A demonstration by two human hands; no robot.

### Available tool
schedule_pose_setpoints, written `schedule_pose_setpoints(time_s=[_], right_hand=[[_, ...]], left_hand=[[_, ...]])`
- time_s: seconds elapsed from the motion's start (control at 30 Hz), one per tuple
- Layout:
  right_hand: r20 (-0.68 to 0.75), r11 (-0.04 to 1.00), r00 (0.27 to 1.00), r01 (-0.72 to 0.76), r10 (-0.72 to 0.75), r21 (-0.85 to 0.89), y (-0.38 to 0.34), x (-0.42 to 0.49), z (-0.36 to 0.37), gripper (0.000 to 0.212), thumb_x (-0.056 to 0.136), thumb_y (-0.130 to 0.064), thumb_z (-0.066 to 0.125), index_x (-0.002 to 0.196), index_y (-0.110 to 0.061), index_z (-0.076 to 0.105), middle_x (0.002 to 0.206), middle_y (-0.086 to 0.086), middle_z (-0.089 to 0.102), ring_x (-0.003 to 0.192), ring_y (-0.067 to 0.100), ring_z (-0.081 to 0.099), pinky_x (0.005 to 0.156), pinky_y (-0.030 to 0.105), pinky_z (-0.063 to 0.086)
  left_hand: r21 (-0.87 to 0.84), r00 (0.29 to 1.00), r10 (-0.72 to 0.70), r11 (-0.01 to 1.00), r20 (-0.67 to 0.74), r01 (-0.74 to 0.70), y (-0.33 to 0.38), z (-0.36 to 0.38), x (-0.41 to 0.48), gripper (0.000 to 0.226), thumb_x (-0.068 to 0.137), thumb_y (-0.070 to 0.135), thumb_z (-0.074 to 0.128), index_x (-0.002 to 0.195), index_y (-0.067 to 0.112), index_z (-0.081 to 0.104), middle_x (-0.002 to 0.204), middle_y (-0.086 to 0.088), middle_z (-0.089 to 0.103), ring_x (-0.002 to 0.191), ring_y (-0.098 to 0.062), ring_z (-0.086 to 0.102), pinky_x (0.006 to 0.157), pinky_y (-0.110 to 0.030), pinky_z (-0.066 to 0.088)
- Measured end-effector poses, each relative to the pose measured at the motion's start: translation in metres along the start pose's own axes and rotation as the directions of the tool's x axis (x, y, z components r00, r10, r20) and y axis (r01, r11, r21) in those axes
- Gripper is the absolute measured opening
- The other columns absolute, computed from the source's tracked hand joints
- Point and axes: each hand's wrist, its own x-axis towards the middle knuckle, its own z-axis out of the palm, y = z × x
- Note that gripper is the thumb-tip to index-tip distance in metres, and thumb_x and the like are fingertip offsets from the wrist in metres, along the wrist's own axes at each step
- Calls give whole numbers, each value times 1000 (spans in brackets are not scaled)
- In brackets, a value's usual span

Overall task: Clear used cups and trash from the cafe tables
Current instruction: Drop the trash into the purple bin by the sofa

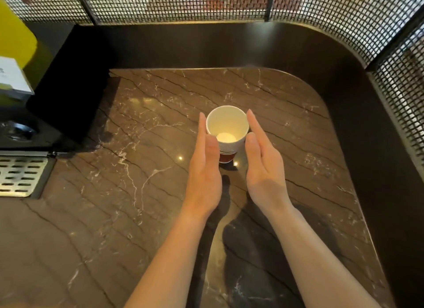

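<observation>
1. A stack of paper cups [227, 133] stands upright near the middle of the marble bench [137, 216]. Several white rims are nested; the lowest cup shows a red-brown wall. The top cup is white inside, with only a pale round base visible; no liquid can be made out.
2. The left hand [204, 177] lies just left of the stack, fingers straight and pressed together, palm facing the cups, at or very near the wall; actual contact cannot be confirmed.
3. The right hand [263, 170] mirrors it just right of the stack, also flat and unclenched.
4. Left of the stack: a black machine [68, 89] with a slotted metal drip tray [20, 174].
5. Further left, a white label [12, 75] on a yellow object; its print is unreadable.
6. Behind the stack, a dark upstand and mesh screen [183, 2].
</observation>
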Motion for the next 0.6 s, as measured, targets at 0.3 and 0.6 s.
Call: schedule_pose_setpoints(time_s=[0.3, 0.6], right_hand=[[137, 997, 989, 59, -52, -45, -5, -12, 56, 51, 111, -29, 41, 161, -19, 34, 140, -40, 43, 132, -21, 42, 103, 4, 38], [206, 988, 977, 76, -47, -134, 3, -20, 72, 59, 110, -42, 32, 163, -16, 28, 146, -22, 47, 129, -24, 42, 103, 3, 37]], left_hand=[[37, 989, 58, 998, -136, -53, -1, -54, -17, 91, 77, 98, 23, 156, 55, 9, 148, 52, 20, 140, 26, 20, 110, 1, 22], [86, 992, 15, 996, -127, -4, -16, -70, -24, 109, 69, 103, 19, 163, 47, 8, 146, 51, 23, 134, 25, 29, 108, -2, 28]])
